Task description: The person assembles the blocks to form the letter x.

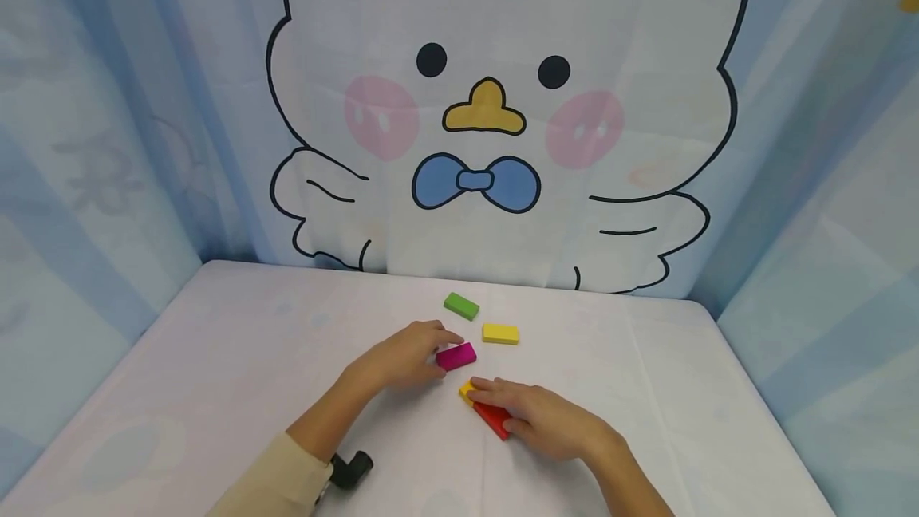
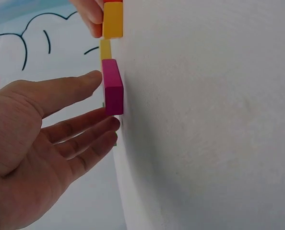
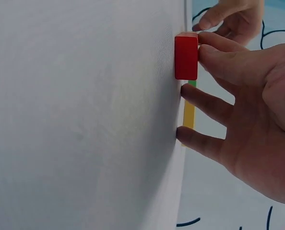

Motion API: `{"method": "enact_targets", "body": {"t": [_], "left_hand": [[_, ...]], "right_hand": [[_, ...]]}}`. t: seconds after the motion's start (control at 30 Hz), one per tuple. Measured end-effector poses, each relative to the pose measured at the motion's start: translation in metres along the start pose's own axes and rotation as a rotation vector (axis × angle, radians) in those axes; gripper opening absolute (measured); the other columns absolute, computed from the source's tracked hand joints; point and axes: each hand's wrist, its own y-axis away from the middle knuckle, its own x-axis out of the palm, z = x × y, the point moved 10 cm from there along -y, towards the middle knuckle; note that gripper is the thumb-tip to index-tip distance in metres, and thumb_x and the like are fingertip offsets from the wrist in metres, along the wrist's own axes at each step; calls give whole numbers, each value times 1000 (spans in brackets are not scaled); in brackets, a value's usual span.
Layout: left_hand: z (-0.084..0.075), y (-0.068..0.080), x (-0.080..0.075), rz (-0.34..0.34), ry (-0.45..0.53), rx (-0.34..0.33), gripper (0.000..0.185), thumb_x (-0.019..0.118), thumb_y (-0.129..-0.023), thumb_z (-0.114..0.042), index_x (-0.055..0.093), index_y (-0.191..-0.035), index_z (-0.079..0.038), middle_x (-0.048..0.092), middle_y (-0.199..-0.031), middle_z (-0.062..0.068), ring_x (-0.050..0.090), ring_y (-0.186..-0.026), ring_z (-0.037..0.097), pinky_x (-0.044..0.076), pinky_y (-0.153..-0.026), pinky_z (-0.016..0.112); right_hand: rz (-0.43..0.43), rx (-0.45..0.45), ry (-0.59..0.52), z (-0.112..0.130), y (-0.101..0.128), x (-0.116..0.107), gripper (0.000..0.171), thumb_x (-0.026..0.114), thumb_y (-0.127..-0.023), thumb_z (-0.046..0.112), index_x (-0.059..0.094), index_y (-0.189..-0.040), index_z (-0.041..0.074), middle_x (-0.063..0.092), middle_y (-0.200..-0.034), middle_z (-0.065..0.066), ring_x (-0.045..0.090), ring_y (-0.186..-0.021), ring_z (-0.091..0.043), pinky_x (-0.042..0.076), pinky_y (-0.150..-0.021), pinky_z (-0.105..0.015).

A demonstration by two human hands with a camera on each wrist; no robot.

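A magenta block (image 1: 456,357) lies on the table between the thumb and fingers of my left hand (image 1: 405,356). In the left wrist view the thumb is by the block's upper side and the fingers reach past its end, loosely spread. A red block (image 1: 492,420) and an orange block (image 1: 466,392) lie end to end in a slanting line nearer to me. My right hand (image 1: 549,417) rests over these two, its thumb at the red block and its fingertips over the joint and the orange block. Two other right fingers extend to the table in the right wrist view.
Farther back lie a yellow block (image 1: 500,333) and a green block (image 1: 461,306). A black device (image 1: 351,471) shows at the left sleeve. The white table (image 1: 215,341) ends at a curtain (image 1: 488,246) with a cartoon bird; more curtain hangs on both sides.
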Motion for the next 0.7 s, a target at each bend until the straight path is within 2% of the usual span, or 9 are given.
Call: {"method": "enact_targets", "body": {"t": [0.33,0.57,0.7], "left_hand": [[-5,-13,2,67,-1,35,62,81,-77,-25,56,-134,-27,59,-113,-1,55,-97,12,52,-79,24],[-11,-18,4,120,-14,39,67,83,-74,-21,55,-135,-29,53,-129,3,50,-109,16,53,-83,29],[-12,-20,7,155,-45,28,70,85,-72,-17,56,-134,-31,51,-132,2,49,-112,16,53,-86,32]], "right_hand": [[-30,-7,9,1,0,-1,62,57,-93,3,43,-144,33,37,-150,15,36,-139,-15,36,-108,-45],[-36,4,11,1,0,-2,62,58,-92,3,43,-144,34,37,-150,14,36,-138,-15,36,-107,-45],[-25,25,-6,1,0,-1,62,58,-92,4,43,-144,35,37,-150,15,36,-139,-14,36,-107,-45]]}}
